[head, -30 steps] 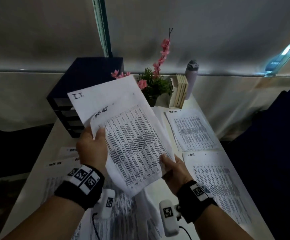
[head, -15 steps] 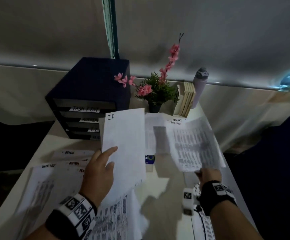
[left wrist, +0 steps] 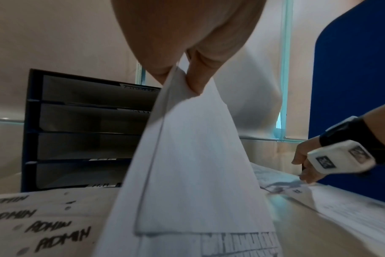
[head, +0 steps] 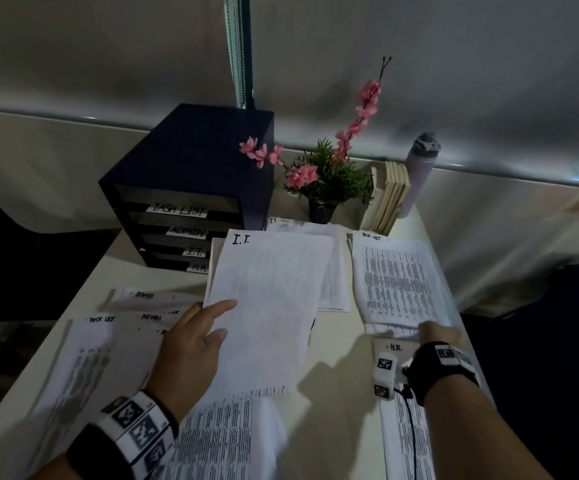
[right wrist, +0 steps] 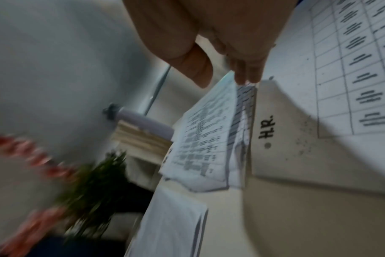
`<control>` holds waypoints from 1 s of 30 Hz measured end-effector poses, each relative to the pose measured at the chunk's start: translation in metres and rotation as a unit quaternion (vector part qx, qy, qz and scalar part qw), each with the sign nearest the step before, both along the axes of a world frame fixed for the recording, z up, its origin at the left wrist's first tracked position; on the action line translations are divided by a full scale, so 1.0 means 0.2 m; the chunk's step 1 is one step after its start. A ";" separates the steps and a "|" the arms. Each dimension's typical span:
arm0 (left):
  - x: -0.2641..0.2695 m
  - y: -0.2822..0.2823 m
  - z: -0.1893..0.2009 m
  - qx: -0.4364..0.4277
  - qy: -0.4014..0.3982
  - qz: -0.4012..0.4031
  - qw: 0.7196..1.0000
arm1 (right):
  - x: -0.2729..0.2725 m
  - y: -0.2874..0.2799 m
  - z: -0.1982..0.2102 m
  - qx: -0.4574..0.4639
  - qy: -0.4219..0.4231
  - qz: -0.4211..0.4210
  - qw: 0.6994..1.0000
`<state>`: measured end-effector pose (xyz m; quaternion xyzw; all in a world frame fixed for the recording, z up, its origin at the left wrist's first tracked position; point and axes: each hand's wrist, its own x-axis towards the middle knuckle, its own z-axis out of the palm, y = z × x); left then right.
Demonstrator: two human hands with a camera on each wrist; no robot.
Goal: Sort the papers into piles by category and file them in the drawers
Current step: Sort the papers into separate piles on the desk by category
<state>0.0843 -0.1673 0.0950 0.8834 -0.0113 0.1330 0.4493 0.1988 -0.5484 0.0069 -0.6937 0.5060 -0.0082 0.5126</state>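
white paper headed "i.t." (head: 264, 306), its print only faintly showing through, is lifted off the worktop (head: 336, 344) in the left hand (head: 191, 344), thumb on top and fingers beneath, pinching its left edge. the right hand (head: 437, 336) rests with loosely straight fingertips (right wrist: 246, 76) on the near edge of the task list pile (head: 399, 282), holding nothing, just beyond a sheet marked "h.r." (head: 395, 348). admin sheets (head: 149, 306) lie fanned at left, and an i.t. pile (head: 329, 271) lies flat behind the lifted sheet. the dark drawer unit (head: 191, 188) has slots labelled task list, admin, i.t. and h.r. the left wrist view looks into the slots, which show no papers, and shows two sheets in the pinch (left wrist: 187, 156). only the head view shows the labels clearly, plus the plant (head: 326, 178), books (head: 390, 199) and bottle (head: 419, 168).
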 end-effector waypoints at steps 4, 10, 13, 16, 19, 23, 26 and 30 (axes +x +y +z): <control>0.00 -0.02 0.05 -0.089 0.046 0.043 0.994 | -0.11 0.31 0.11 0.036 -0.141 0.106 0.984; -0.02 0.03 0.05 -0.141 0.095 0.098 0.981 | -0.36 0.76 0.11 0.274 -0.164 0.322 0.891; -0.05 0.11 -0.04 -0.158 0.127 0.109 0.973 | -0.43 0.85 0.02 0.202 -0.154 0.314 0.915; -0.09 0.20 -0.15 -0.170 0.153 0.114 0.967 | -0.48 0.87 -0.03 0.079 -0.108 0.317 0.939; -0.13 0.32 -0.27 -0.134 0.215 0.130 0.959 | -0.52 0.85 -0.07 0.002 -0.063 0.314 0.948; -0.22 0.46 -0.40 -0.088 0.299 0.178 0.933 | -0.60 0.80 -0.13 -0.047 -0.012 0.324 0.945; -0.27 0.51 -0.44 -0.097 0.320 0.189 0.923 | -0.65 0.81 -0.14 -0.080 0.026 0.355 0.931; -0.30 0.50 -0.44 -0.127 0.310 0.188 0.923 | -0.71 0.86 -0.14 -0.094 0.054 0.373 0.921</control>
